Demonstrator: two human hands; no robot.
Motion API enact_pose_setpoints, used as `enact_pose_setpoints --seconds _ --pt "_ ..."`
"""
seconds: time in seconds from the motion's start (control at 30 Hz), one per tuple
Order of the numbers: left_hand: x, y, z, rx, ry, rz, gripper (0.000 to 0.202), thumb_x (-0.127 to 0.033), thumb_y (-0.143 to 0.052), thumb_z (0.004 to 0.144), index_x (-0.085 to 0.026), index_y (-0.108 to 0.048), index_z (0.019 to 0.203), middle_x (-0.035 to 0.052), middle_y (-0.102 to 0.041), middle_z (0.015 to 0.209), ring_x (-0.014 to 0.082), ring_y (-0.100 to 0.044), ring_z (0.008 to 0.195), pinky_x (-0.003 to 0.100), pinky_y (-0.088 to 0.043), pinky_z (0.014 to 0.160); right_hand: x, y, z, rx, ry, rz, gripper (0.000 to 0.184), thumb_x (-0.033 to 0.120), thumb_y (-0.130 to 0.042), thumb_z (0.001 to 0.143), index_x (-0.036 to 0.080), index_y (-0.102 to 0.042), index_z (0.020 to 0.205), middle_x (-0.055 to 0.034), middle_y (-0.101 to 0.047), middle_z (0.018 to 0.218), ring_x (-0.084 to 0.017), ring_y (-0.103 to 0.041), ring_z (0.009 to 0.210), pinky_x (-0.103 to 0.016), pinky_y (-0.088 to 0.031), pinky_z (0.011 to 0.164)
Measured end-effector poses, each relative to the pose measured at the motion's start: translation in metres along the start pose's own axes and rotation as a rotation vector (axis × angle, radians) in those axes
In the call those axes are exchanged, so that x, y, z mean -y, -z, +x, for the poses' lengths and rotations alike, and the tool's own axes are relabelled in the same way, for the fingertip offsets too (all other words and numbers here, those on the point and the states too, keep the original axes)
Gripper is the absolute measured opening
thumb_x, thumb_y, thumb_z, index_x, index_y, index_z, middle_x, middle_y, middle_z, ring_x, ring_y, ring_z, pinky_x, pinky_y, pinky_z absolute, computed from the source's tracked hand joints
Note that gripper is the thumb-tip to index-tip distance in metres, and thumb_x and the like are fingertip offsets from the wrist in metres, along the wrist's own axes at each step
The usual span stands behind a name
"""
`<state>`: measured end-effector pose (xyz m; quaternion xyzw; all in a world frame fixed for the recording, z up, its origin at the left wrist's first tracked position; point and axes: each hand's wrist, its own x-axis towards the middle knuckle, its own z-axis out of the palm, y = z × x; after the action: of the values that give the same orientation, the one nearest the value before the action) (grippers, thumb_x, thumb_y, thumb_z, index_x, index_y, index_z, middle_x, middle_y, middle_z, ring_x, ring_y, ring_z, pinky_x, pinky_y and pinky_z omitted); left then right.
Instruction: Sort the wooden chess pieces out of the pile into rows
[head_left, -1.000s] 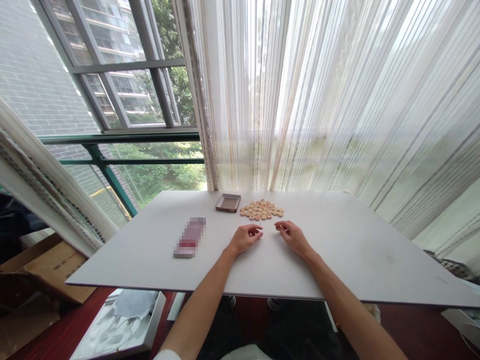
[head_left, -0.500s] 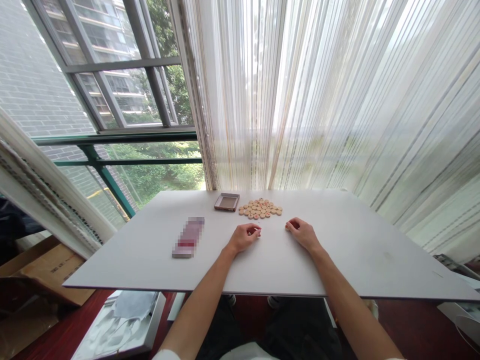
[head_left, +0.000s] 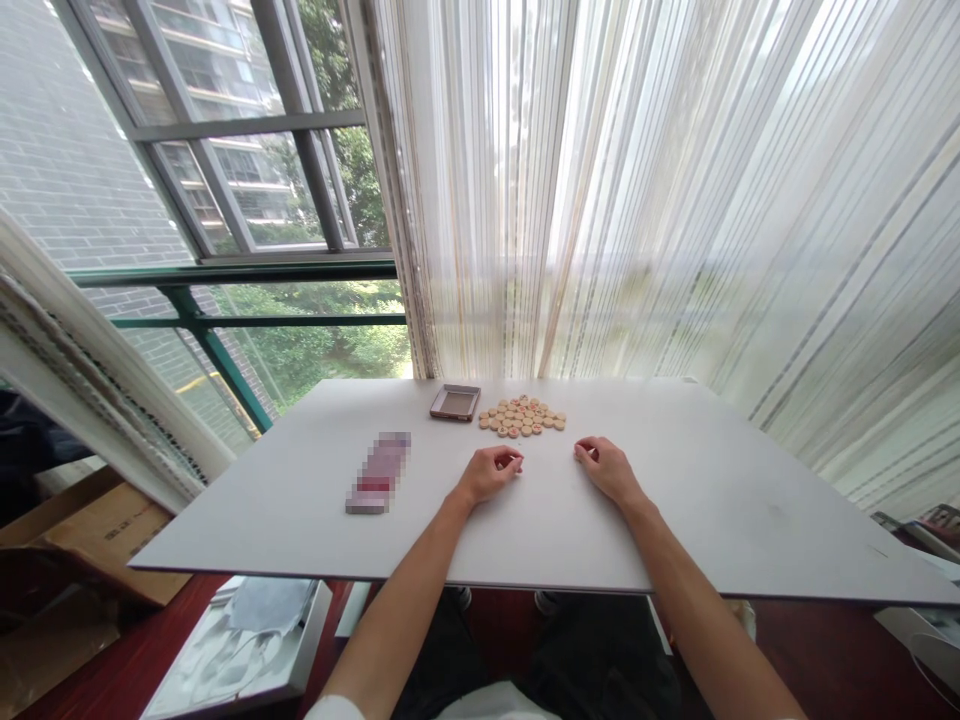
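Note:
On the white table, my left hand (head_left: 491,475) rests with its fingers curled and the tips together. Whether anything is between them is hidden. My right hand (head_left: 607,468) lies across from it, thumb and fingers pinched together. What it holds, if anything, is too small or covered to make out. Just beyond both hands spreads a cluster of round wooden Chinese chess pieces (head_left: 521,417), some with red marks. A shallow open box (head_left: 455,388) with a brown inside stands left of the pieces.
A blurred-out pinkish rectangular thing (head_left: 379,475) lies on the left of the table (head_left: 720,500). A curtain (head_left: 480,200) hangs behind the far edge. Below the table's left side, a white box (head_left: 247,640) and a cardboard box (head_left: 112,530) are on the floor.
A small piece that showed at my right fingertips no longer shows there. My right hand has shifted very slightly to the right; my left hand is nearly still.

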<state>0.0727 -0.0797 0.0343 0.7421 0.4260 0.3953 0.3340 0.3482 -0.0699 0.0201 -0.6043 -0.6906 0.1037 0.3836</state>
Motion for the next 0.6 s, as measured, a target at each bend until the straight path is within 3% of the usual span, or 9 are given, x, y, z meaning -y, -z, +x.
enact_pose_setpoints --seconds 0.23,0.6 --pt "-0.0002 0.0 0.0001 0.003 -0.003 -0.003 0.03 -0.041 -0.06 0.085 -0.017 -0.072 0.096 0.0058 -0.075 0.078 0.0173 -0.07 0.072 0.025 -0.049 0.062 0.0019 -0.0028 -0.0011 0.063 0.071 0.028 0.024 0.039 -0.051 0.087 0.025 -0.071 0.089 -0.0032 -0.067 0.087 -0.018 -0.06 0.071 -0.032 -0.048 0.073" --pt "0.0005 0.0001 -0.0002 -0.001 -0.005 0.005 0.029 -0.041 -0.059 0.086 -0.017 -0.072 0.094 0.0054 -0.075 0.078 0.0168 -0.069 0.072 0.025 -0.05 0.063 0.0078 -0.0015 -0.0012 -0.054 0.051 0.105 0.03 0.043 -0.046 0.091 0.023 -0.069 0.096 -0.0049 -0.069 0.089 -0.021 -0.061 0.078 -0.035 -0.048 0.078"
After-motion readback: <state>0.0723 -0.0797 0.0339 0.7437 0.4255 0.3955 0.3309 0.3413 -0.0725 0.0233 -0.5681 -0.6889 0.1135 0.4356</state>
